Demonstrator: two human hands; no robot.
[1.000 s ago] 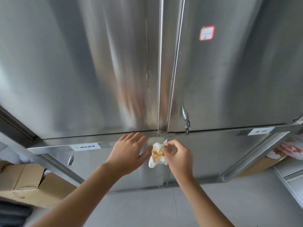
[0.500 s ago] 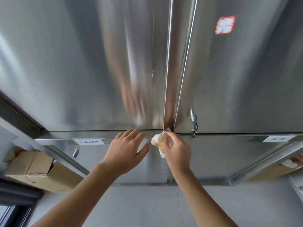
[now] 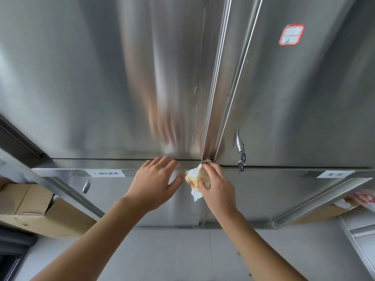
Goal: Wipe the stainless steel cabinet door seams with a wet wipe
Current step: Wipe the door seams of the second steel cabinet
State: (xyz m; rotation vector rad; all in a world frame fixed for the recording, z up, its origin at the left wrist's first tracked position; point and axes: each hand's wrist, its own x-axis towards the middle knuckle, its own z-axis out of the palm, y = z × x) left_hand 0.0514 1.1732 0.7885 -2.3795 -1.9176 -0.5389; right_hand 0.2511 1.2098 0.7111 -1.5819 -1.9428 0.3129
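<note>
Two stainless steel cabinet doors point(image 3: 101, 78) fill your view, meeting at a vertical seam point(image 3: 215, 88). Your right hand point(image 3: 218, 187) pinches a crumpled, brown-stained wet wipe point(image 3: 195, 177) against the seam's bottom end. Your left hand point(image 3: 155, 183) rests open and flat on the ledge point(image 3: 81, 164) beside it. Cardboard boxes point(image 3: 34, 209) sit lower left; grey floor point(image 3: 172, 256) lies below.

Brushed silver-grey cabinet doors point(image 3: 101, 78); white wet wipe point(image 3: 195, 177) stained orange-brown; red-bordered white sticker point(image 3: 291, 34); tan cardboard box point(image 3: 26, 207); white labels with dark print point(image 3: 109, 173).
</note>
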